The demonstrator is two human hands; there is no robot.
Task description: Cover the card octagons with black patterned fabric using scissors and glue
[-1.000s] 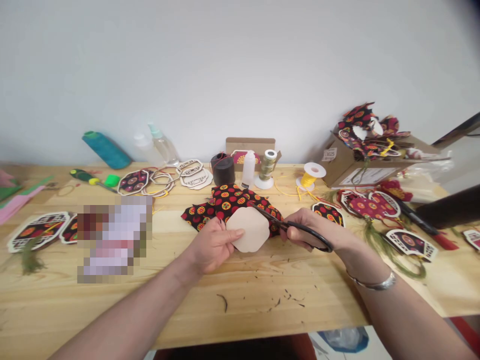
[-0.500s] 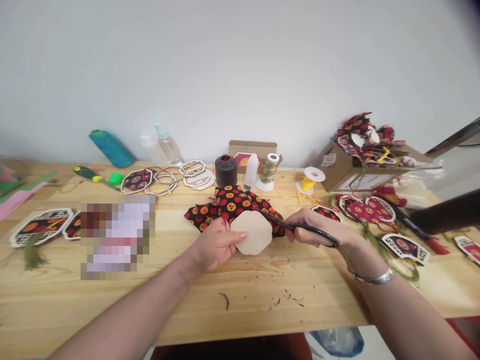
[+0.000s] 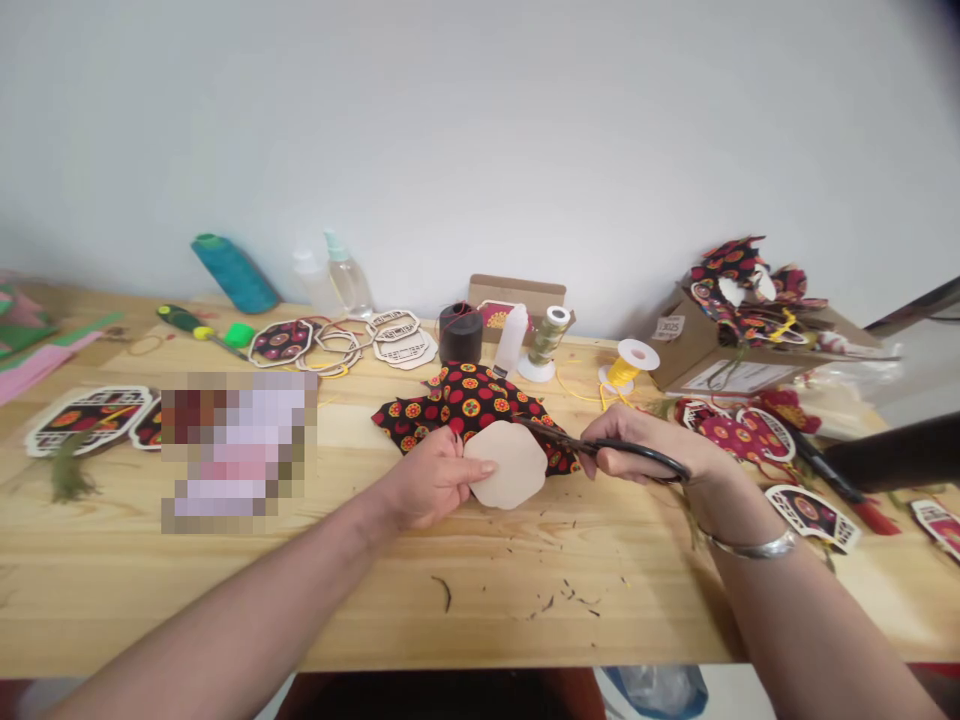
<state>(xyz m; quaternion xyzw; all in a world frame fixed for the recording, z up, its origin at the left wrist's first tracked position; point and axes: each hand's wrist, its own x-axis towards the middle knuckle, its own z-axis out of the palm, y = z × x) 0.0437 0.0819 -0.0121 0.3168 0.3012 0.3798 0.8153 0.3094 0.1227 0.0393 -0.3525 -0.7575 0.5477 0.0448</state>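
My left hand (image 3: 435, 475) pinches a pale, scallop-edged flat piece (image 3: 508, 468) together with black patterned fabric (image 3: 469, 400), thumb on top of the pale piece. The fabric, printed with red and yellow circles, spreads out behind and to both sides of it. A pair of black-handled scissors (image 3: 637, 457) is gripped in my right hand (image 3: 637, 440). Its blades reach left over the fabric along the piece's upper right edge. I cannot make out how far apart the blades are. A silver bangle (image 3: 754, 546) circles my right wrist.
Behind the fabric stand a black thread spool (image 3: 460, 335), a white bottle (image 3: 511, 340) and a yellow cord spool (image 3: 624, 368). A cardboard box (image 3: 675, 345) heaped with fabric pieces is at right. Dark scraps (image 3: 562, 598) lie near the front. Decorated frames (image 3: 90, 420) lie at left.
The view has shifted slightly, so the background sits a little differently. The scissors remain at the fabric by the pale piece's edge, and both hands keep their grip.
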